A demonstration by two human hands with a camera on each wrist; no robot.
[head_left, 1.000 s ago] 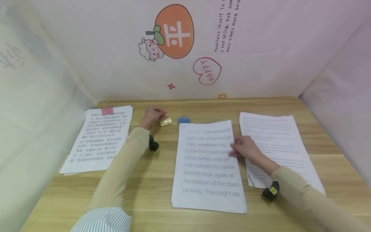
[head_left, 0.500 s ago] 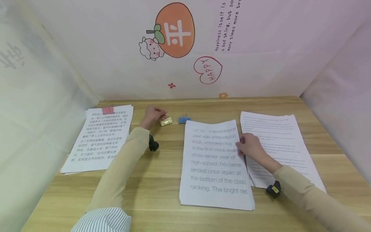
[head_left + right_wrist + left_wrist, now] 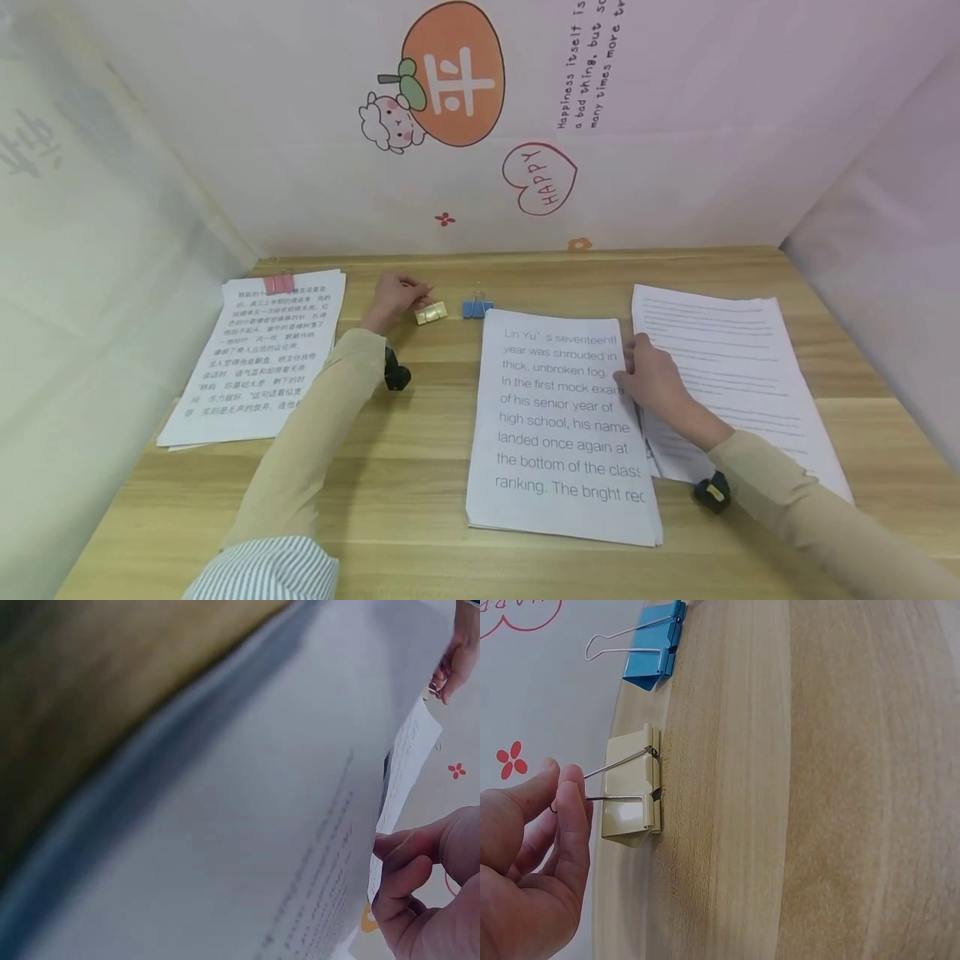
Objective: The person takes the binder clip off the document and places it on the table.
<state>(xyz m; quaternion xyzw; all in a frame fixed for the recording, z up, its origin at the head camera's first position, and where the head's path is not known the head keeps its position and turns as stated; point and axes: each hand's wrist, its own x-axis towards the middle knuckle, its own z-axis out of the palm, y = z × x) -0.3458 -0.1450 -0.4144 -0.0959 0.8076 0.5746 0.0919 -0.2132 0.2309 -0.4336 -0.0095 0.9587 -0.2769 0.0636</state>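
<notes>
My left hand [image 3: 397, 298] pinches the wire handles of a pale yellow binder clip [image 3: 630, 787] between thumb and fingertips, and the clip's body lies on the table. A blue binder clip [image 3: 477, 308] sits just to its right, touching or nearly touching the top left corner of the middle paper stack [image 3: 558, 433], which has large English print. At that stack's right edge, my right hand [image 3: 654, 377] pinches the sheets with thumb and fingers. Under my right wrist lies another stack of printed paper [image 3: 738, 367], its left edge partly hidden by the hand.
On the left lies a paper stack [image 3: 247, 358] with Chinese text, a pink binder clip [image 3: 279, 283] on its top edge. A printed white curtain [image 3: 675, 167] stands behind the wooden table [image 3: 390, 508], with further white sheeting at both sides.
My right hand has moved the middle stack to the right, away from the left arm. The right-hand stack has shifted slightly right too. My left hand stays at the yellow clip.
</notes>
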